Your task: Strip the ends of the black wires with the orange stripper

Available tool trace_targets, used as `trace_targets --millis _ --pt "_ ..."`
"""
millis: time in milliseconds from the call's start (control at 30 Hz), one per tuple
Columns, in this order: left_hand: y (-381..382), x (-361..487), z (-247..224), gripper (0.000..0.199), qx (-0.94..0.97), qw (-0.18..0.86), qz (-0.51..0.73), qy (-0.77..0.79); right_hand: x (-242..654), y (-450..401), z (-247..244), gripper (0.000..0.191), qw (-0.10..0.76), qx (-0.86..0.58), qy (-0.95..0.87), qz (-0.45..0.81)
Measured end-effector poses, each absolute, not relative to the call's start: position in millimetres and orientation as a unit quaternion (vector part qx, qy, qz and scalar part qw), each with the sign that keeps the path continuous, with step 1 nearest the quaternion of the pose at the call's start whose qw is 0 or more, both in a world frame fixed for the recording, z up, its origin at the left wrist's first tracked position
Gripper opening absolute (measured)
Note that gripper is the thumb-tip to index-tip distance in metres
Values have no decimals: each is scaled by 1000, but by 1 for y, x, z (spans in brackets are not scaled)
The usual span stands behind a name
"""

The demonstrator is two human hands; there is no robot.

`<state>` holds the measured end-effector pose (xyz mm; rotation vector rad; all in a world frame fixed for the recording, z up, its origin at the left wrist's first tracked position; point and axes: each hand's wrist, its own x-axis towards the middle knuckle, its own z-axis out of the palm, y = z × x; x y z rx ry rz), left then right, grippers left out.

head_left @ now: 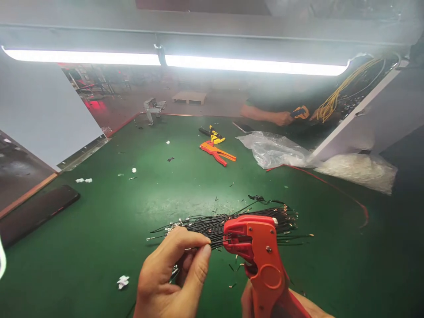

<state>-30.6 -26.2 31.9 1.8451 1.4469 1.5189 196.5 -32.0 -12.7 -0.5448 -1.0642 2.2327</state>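
Two hands work: left (180, 269) pinches a black wire (217, 242), right (247, 300) grips the red wire stripper (265, 251), near.

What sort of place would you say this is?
Probably a wiring workbench on a factory or workshop floor: a bundle of cut black wires lies on the green work surface, the hands hold a red wire stripper and a black wire, and a pallet sits beyond.
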Motion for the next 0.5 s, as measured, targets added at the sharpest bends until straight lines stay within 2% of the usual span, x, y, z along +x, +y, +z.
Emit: trace_targets --millis 267,500 --pt "-23 -41 27 18 686 212 496 488 160 9 -59 33 371 -225 -424 795" --pt "-20 -50 27 15 647 367 450 495 165 2 -71 32 372 -202 -449 787"
